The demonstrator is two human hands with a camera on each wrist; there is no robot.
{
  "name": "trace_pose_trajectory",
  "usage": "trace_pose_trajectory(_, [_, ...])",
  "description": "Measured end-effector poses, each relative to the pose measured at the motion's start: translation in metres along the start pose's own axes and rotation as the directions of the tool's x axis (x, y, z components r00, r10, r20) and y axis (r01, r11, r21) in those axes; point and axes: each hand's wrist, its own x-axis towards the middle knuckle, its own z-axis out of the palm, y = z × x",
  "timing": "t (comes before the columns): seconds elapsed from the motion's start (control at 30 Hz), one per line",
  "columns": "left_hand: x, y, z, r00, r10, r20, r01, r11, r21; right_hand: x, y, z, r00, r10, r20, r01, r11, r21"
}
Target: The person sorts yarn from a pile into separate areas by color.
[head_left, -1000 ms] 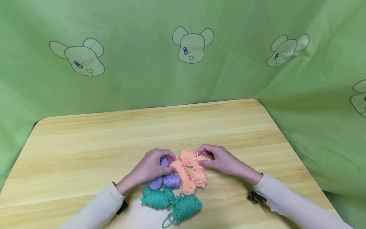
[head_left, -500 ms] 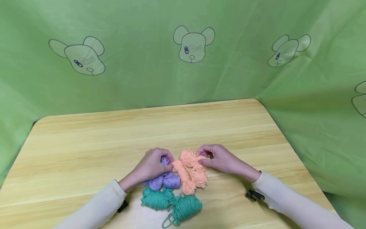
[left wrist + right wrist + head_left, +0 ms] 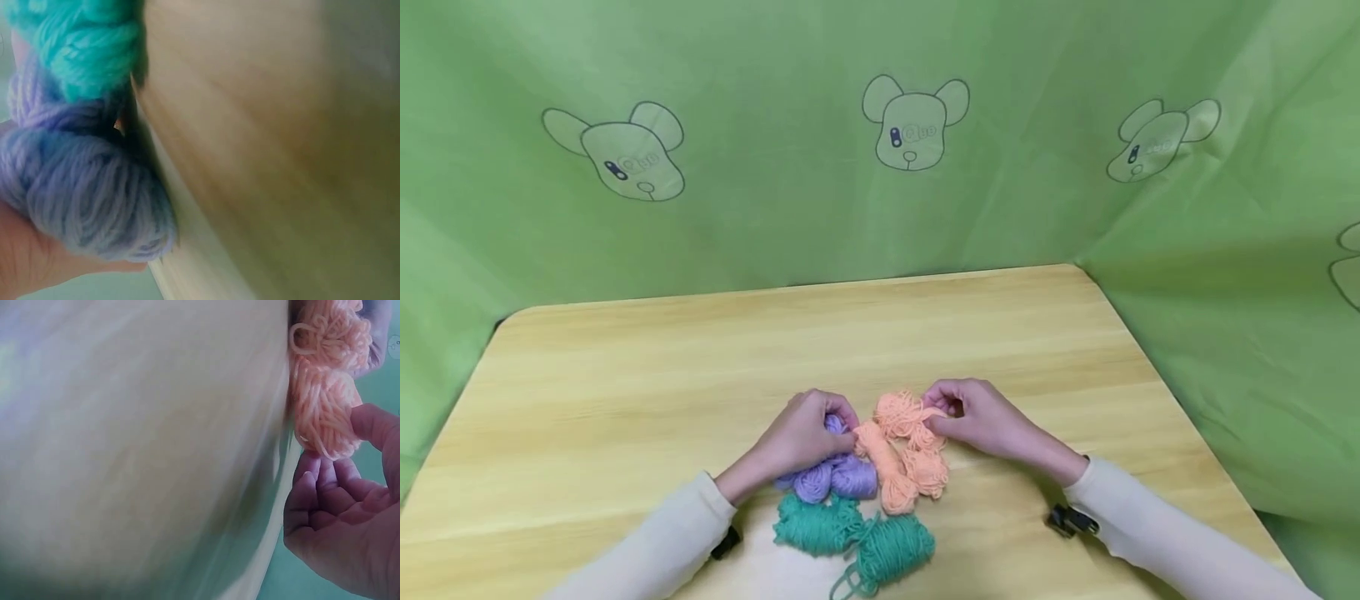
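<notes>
Several small yarn skeins lie bunched together near the front of the table. In the head view my left hand [image 3: 808, 433] arches over the purple yarn [image 3: 853, 477], its thumb and index finger pinching the upper left end of a peach yarn skein [image 3: 883, 458]. My right hand [image 3: 981, 417] pinches another peach yarn skein at the group's right side; the right wrist view shows this skein [image 3: 325, 412] between thumb and fingertips. Two green skeins [image 3: 895, 548] lie in front. In the left wrist view, purple yarn [image 3: 87, 194] hides most of the left fingers.
The wooden table [image 3: 662, 367] has rounded far corners. Green fabric [image 3: 775, 217] printed with cartoon mouse heads hangs behind it and along its sides. Black clips [image 3: 1071, 521] sit under both wrists.
Both hands keep their places on the peach yarn with only slight finger shifts. The whole head view has moved slightly down and to the right.
</notes>
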Motion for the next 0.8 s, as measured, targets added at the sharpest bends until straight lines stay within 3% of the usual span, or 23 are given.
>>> trace_pose_trajectory(0.5, [-0.001, 0.001, -0.001, 1.000, -0.001, 0.009, 0.001, 1.000, -0.016, 0.008, -0.009, 0.003, 0.995, 0.026, -0.092, -0.020, 0.998, 0.060])
trace_pose_trajectory(0.8, [-0.001, 0.002, -0.002, 1.000, -0.013, -0.001, 0.013, 1.000, -0.007, 0.021, -0.015, 0.004, 0.987, -0.017, -0.163, 0.028, 0.997, 0.068])
